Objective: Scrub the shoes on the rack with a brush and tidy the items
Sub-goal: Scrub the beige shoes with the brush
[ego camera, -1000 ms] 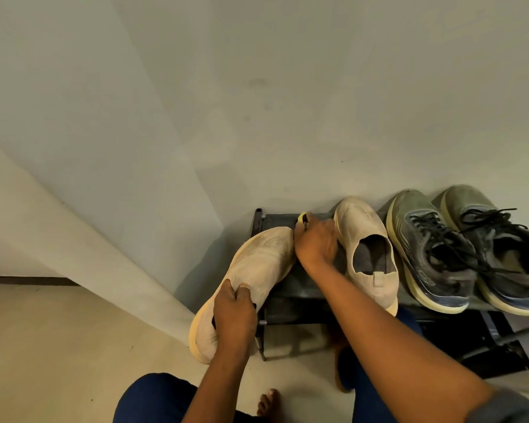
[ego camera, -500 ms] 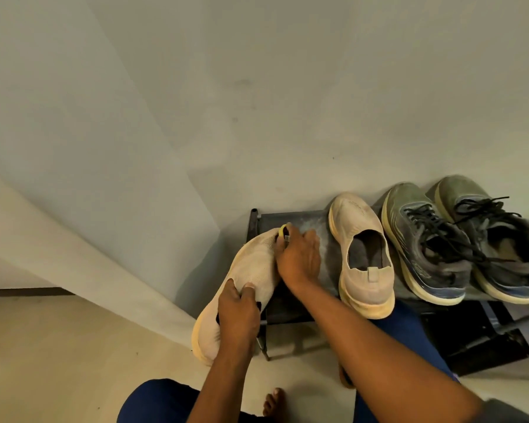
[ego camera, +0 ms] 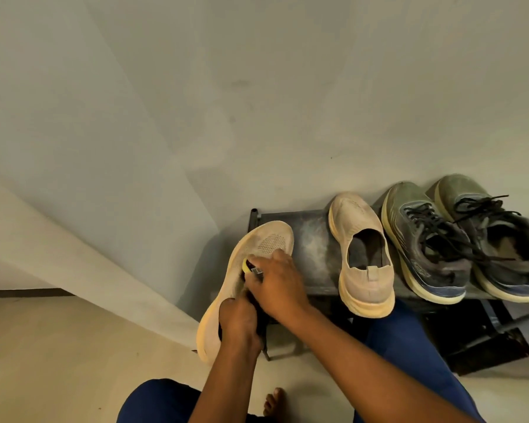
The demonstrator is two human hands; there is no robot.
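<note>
Shoe toe-up toward wall, tilted right

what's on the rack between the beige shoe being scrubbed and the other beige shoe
Nothing: in the head view, that stretch of the rack between the held shoe and the other beige shoe is bare, dusty shelf.

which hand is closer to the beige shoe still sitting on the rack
Right. The right hand holds a brush on the other beige shoe, just left of the racked shoe. The left hand grips that other shoe's heel, farther left and lower.
</note>
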